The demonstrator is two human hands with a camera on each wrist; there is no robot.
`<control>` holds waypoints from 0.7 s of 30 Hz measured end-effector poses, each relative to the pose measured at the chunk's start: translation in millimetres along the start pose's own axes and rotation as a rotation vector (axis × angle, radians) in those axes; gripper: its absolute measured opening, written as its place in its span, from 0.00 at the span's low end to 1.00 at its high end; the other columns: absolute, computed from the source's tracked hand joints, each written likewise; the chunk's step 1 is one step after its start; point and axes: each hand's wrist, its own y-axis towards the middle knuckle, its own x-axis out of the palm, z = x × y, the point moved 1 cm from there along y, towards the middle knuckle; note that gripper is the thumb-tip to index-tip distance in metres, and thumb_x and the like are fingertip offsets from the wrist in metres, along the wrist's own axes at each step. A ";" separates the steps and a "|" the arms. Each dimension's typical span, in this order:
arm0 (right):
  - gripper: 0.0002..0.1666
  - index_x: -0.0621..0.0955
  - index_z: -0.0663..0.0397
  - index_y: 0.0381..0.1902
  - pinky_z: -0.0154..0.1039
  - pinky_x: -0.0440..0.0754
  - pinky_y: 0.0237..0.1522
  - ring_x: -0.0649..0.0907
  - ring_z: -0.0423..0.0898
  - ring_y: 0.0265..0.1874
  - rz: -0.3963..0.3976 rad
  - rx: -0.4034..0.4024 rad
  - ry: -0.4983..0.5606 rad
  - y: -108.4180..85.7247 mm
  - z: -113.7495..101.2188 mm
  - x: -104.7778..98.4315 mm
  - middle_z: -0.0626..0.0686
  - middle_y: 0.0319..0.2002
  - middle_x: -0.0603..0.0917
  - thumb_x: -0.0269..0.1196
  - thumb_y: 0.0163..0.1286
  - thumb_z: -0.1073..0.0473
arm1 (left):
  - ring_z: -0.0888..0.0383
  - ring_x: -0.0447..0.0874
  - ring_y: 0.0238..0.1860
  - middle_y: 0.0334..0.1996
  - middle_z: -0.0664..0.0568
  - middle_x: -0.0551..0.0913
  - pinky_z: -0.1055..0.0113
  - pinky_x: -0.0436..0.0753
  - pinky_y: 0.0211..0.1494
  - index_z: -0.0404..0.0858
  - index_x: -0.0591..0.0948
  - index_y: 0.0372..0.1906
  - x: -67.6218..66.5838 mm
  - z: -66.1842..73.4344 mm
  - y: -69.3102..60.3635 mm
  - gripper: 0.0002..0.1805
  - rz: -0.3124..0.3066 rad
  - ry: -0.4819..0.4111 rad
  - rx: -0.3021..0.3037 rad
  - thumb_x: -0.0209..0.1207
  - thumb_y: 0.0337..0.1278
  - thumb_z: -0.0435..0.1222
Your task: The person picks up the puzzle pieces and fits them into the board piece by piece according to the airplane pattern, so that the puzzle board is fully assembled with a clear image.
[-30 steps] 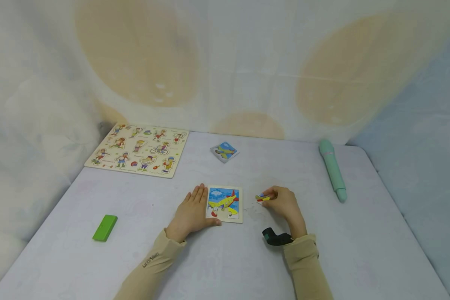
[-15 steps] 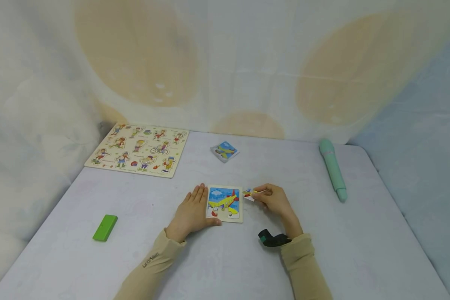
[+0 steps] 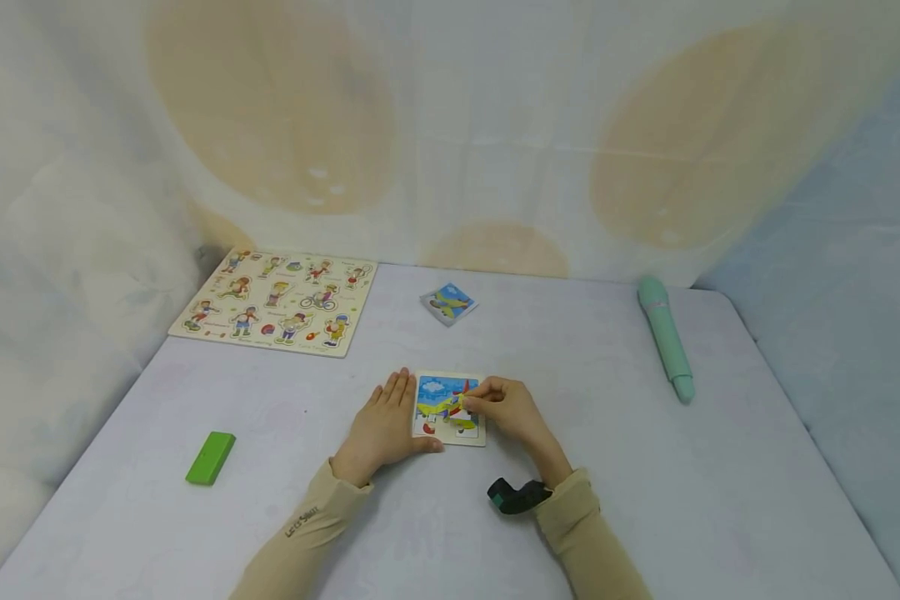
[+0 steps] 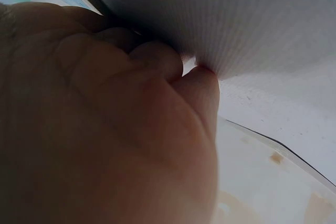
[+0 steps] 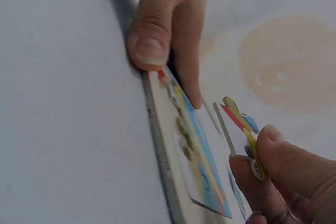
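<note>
A small square jigsaw board (image 3: pixel 461 442) with a yellow plane picture lies on the table; pale gaps show along its lower part. My left hand (image 3: pixel 382 427) lies flat at its left side, fingers straight along that edge and thumb at the near left corner. Between thumb and fingers, my right hand (image 3: pixel 515 411) pinches a puzzle piece (image 5: pixel 240 125) with red, yellow and white on it. In the right wrist view the piece is held tilted above the board, apart from it. Mostly the side of the left hand (image 4: pixel 142 124) fills the left wrist view.
Behind the board lies a small plane picture card (image 3: pixel 450 303). A large wooden puzzle board (image 3: pixel 270 302) with sports figures is at the back left. To the left is a green block (image 3: pixel 211 457); a mint-green microphone-shaped object (image 3: pixel 666 340) lies at the right.
My right hand has moved left with the puzzle piece, from beside the small board to over its right half. The left hand has stayed in place.
</note>
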 end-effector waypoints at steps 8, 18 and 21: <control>0.08 0.84 0.56 0.26 0.29 0.69 0.23 0.75 0.38 0.22 -0.014 -0.023 -0.089 -2.3 -5.0 17.9 0.47 0.23 0.84 0.72 0.58 0.58 | 0.42 0.47 0.78 0.76 0.36 0.50 0.47 0.56 0.77 0.27 0.53 0.74 -0.6 -0.4 0.1 0.63 0.010 0.009 0.012 0.62 0.45 0.67; 0.07 0.84 0.53 0.25 0.28 0.69 0.22 0.74 0.39 0.21 -0.019 -0.030 -0.136 -5.0 -4.4 23.8 0.46 0.22 0.84 0.72 0.58 0.58 | 0.42 0.48 0.77 0.76 0.36 0.50 0.47 0.56 0.77 0.27 0.53 0.74 -1.2 0.0 0.1 0.63 0.014 0.007 0.017 0.62 0.45 0.67; 0.07 0.84 0.53 0.25 0.29 0.69 0.23 0.74 0.39 0.22 -0.016 -0.038 -0.146 -4.9 -4.9 22.1 0.46 0.22 0.83 0.72 0.58 0.58 | 0.42 0.48 0.77 0.76 0.36 0.50 0.47 0.56 0.77 0.27 0.53 0.74 -2.2 0.9 0.5 0.63 0.011 0.004 0.015 0.62 0.45 0.67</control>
